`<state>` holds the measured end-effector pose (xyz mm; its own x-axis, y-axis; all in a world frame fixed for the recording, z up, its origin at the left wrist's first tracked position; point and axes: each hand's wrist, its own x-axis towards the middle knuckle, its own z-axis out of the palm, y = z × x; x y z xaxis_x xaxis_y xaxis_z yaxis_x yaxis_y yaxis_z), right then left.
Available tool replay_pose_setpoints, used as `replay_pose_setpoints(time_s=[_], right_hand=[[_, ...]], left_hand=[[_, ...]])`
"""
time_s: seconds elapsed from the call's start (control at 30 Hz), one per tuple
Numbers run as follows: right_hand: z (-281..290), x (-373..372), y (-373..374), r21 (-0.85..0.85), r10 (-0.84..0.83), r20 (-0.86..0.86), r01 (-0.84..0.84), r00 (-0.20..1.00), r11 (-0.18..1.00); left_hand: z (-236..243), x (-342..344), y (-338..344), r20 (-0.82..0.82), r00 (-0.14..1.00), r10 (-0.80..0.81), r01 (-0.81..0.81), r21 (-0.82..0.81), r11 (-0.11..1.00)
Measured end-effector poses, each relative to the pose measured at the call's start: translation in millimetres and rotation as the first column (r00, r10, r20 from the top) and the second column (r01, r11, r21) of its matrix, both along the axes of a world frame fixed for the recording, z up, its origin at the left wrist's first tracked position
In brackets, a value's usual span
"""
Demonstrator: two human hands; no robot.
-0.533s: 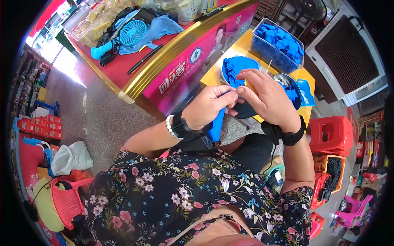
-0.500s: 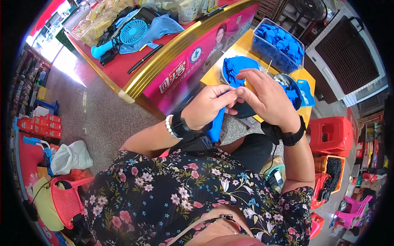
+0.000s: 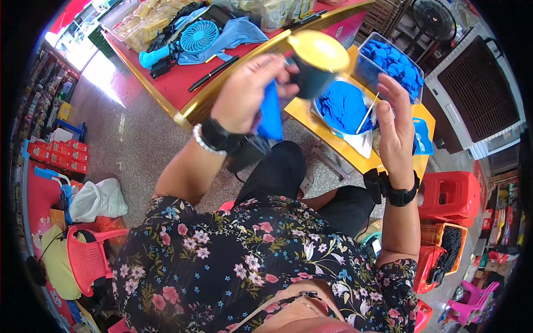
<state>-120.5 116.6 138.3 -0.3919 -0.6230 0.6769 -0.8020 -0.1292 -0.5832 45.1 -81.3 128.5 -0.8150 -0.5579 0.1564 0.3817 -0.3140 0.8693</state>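
Note:
My left hand (image 3: 250,91) is raised over the front of the counter, its fingers closed on the edge of a dark cup-shaped thing with a round yellow top (image 3: 319,50). Motion smears this thing, so its exact kind does not show. A strip of blue cloth (image 3: 271,114) hangs below the same hand. My right hand (image 3: 395,133) is open over the yellow table, fingers stretched and nothing in them. Left of it sits a bowl heaped with blue cloth pieces (image 3: 340,105), a thin pale stick (image 3: 367,114) lying across its right side.
A clear plastic box (image 3: 419,94) of blue pieces stands at the yellow table's (image 3: 327,141) far side, near a blue tray (image 3: 423,137). The red counter holds a small blue fan (image 3: 199,36) and a black pen (image 3: 214,73). Red stools (image 3: 449,194) stand at right.
My hands have parted from where their fingers met. The left moved left and up with the dark, yellow-topped thing; the right moved right and opened. The bowl of blue cloth is now uncovered.

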Motion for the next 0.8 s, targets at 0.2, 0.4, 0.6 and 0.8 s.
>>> replay_pose_setpoints(time_s=[0.2, 0.4, 0.6, 0.8], right_hand=[[-38, -20, 38, 0.039, -0.093, 0.213, 0.087, 0.973, 0.995], [-94, -38, 89, 0.219, -0.359, 0.347, 0.297, 0.867, 0.929], [-161, -47, 147, 0.304, -0.515, 0.457, 0.417, 0.725, 0.856], [-183, -46, 164, 0.383, -0.645, 0.353, 0.525, 0.678, 0.760]], left_hand=[[0, -7, -73, -0.102, 0.936, 0.337, -0.346, -0.085, 0.934], [-18, -14, -113, -0.026, 0.844, 0.536, -0.537, -0.015, 0.844], [-38, -39, -149, -0.002, 0.848, 0.530, -0.530, 0.011, 0.848], [-42, -31, -178, 0.099, 0.810, 0.579, -0.577, -0.045, 0.815]])
